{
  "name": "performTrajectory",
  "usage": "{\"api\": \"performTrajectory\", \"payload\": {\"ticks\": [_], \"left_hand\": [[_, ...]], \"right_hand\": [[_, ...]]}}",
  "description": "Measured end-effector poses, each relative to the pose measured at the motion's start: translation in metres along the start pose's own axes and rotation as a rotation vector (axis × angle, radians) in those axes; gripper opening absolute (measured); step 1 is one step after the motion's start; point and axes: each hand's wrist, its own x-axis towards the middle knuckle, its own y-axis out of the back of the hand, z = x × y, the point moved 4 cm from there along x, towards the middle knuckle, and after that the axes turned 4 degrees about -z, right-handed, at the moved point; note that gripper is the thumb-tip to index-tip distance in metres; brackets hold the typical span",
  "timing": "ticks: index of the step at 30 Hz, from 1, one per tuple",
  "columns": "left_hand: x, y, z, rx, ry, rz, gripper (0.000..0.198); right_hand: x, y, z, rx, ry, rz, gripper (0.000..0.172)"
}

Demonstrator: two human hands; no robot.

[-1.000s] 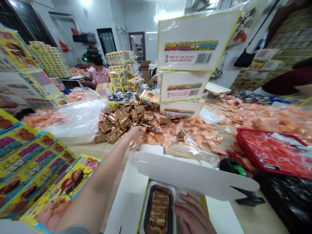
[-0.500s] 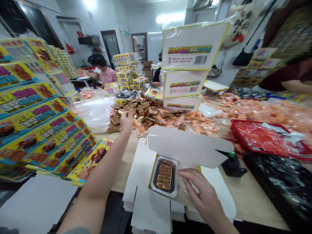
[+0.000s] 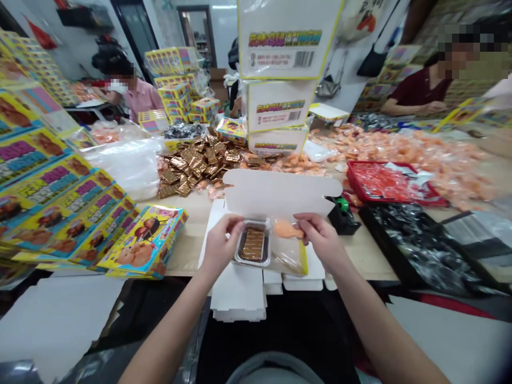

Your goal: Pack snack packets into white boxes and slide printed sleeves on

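Left hand [image 3: 219, 249]: clenching, pinching the rim of the foil tray [image 3: 252, 262].
Right hand [image 3: 320, 240]: clenching, pinching the clear plastic bag [image 3: 291, 257] beside an orange piece [image 3: 285, 229].
Bag axis: running crosswise between both hands, tray lying nearer the left hand.
Position: hovering over the open white carton [image 3: 276, 186] on the surface [image 3: 372, 261].

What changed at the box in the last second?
The left hand came back from the pile of gold-wrapped packets and now holds the left edge of the foil tray. The right hand now pinches a clear wrapper holding an orange snack, beside the tray. The head view tilted down. The packet pile and the red tray stayed put.
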Motion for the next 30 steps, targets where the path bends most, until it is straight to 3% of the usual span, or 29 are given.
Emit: {"api": "performTrajectory", "payload": {"ticks": [3, 5, 9, 12, 14, 19, 24, 27, 30], "left_hand": [[-0.014, -0.019, -0.008, 0.435, -0.118, -0.376, 0.025], [-0.025, -0.031, -0.016, 0.714, -0.178, -0.537, 0.034], [-0.031, -0.036, -0.024, 0.845, -0.241, -0.594, 0.051], [-0.029, -0.034, -0.024, 0.852, -0.236, -0.622, 0.056], [-0.027, -0.034, -0.025, 0.856, -0.210, -0.636, 0.056], [-0.027, -0.035, -0.026, 0.869, -0.181, -0.653, 0.059], [-0.026, -0.035, -0.030, 0.882, -0.207, -0.641, 0.055], [-0.028, -0.032, -0.041, 0.903, -0.277, -0.634, 0.054], [-0.026, -0.029, -0.061, 0.941, -0.379, -0.611, 0.053]], "right_hand": [[0.003, 0.024, 0.011, -0.119, -0.045, -0.051, 0.029], [0.004, 0.030, 0.012, -0.247, -0.020, -0.098, 0.027], [0.015, 0.027, 0.008, -0.540, 0.043, -0.288, 0.023], [0.026, 0.010, 0.005, -0.787, 0.103, -0.505, 0.025], [0.030, -0.002, 0.005, -0.941, 0.182, -0.547, 0.025], [0.013, -0.013, 0.009, -1.140, 0.267, -0.334, 0.029], [-0.021, -0.009, 0.021, -1.111, 0.281, -0.488, 0.016], [-0.024, 0.014, 0.016, -0.911, 0.395, -0.347, 0.024], [-0.015, 0.061, 0.017, -0.798, 0.425, -0.067, 0.023]]}}
